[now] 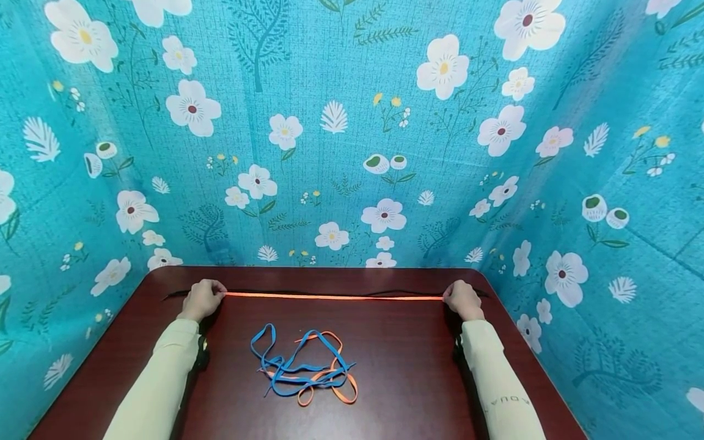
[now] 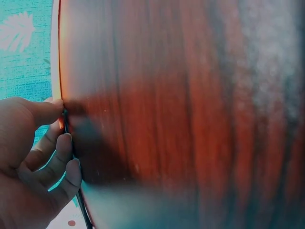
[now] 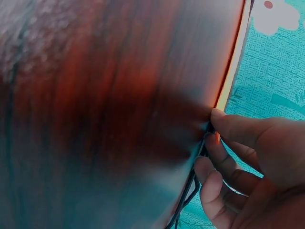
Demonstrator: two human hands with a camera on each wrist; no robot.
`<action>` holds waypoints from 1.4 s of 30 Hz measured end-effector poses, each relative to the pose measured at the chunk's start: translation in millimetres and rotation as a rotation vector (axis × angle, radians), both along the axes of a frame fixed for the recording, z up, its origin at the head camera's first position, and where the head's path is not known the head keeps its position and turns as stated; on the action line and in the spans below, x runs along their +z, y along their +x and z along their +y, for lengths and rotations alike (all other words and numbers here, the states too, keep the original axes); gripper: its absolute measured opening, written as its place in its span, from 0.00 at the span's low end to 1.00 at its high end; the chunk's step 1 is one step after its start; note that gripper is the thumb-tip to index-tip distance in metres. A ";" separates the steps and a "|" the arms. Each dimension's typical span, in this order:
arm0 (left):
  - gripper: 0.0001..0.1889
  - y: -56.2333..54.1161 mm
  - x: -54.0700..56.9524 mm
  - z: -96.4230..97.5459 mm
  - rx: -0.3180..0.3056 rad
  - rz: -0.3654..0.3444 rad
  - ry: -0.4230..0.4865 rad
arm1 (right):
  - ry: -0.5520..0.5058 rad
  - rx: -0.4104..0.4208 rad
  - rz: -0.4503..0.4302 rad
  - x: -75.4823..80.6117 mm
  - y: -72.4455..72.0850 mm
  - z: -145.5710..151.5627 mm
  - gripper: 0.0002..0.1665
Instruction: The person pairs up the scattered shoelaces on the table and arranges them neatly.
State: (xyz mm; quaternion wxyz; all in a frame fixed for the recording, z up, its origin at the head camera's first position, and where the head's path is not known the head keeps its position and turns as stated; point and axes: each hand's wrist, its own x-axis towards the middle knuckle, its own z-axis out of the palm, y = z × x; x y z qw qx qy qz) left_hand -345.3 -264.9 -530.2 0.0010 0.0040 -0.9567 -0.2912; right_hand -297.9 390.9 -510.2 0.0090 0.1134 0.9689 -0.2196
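Observation:
An orange shoelace (image 1: 330, 297) is stretched straight from side to side near the far edge of the table. My left hand (image 1: 203, 299) pinches its left end between thumb and finger. At the other end, my right hand (image 1: 463, 299) pinches the lace the same way. A black lace (image 1: 253, 291) lies along the far edge just behind it, its ends showing past both hands. In the left wrist view the orange lace (image 2: 56, 81) runs up from the thumb tip. The right wrist view shows the lace (image 3: 228, 90) rising from the pinching fingers, with the black lace (image 3: 183, 202) below.
A loose tangle of a blue shoelace (image 1: 308, 368) and another orange shoelace (image 1: 348, 394) lies mid-table, nearer than the stretched lace. The dark red wooden table (image 1: 407, 379) meets a blue flowered cloth (image 1: 330, 183) at the back and sides.

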 end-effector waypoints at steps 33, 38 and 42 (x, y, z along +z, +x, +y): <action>0.07 20.3 -3.9 -1.5 -0.030 -0.014 0.047 | -0.066 0.034 -0.064 -5.7 3.3 14.4 0.12; 0.11 26.3 4.9 -2.4 -0.078 -0.004 -0.001 | -0.053 0.024 -0.100 1.6 8.0 13.7 0.12; 0.15 35.3 21.7 -1.0 -0.082 -0.044 -0.053 | -0.011 0.019 -0.150 13.2 11.6 10.2 0.17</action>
